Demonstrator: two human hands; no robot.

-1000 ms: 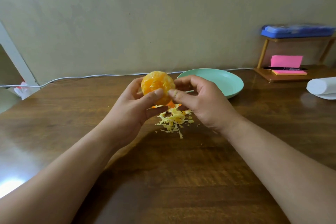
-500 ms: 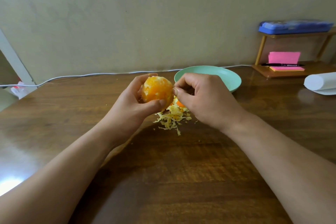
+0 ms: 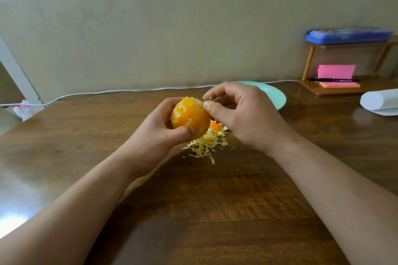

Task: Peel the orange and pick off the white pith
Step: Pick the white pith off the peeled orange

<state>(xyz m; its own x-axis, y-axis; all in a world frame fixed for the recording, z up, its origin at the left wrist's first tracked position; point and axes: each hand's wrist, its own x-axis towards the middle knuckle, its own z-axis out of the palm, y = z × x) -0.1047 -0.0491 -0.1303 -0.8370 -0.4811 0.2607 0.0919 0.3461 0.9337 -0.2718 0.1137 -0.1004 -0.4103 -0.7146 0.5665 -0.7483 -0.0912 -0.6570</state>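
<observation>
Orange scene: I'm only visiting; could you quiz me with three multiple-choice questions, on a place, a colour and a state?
1. Where does the pith pile lie?
A. on the wooden shelf
B. on the table under the orange
C. on the paper roll

2. What colour is the plate?
A. mint green
B. red
C. black

3. What state is the orange in?
A. unpeeled
B. peeled, gripped by the left hand
C. sliced

Answers: 1 B, the scraps lie on wood below the fruit; 2 A, its rim shows pale green; 3 B, bare flesh shows while the right hand pinches a pith shred.
</observation>
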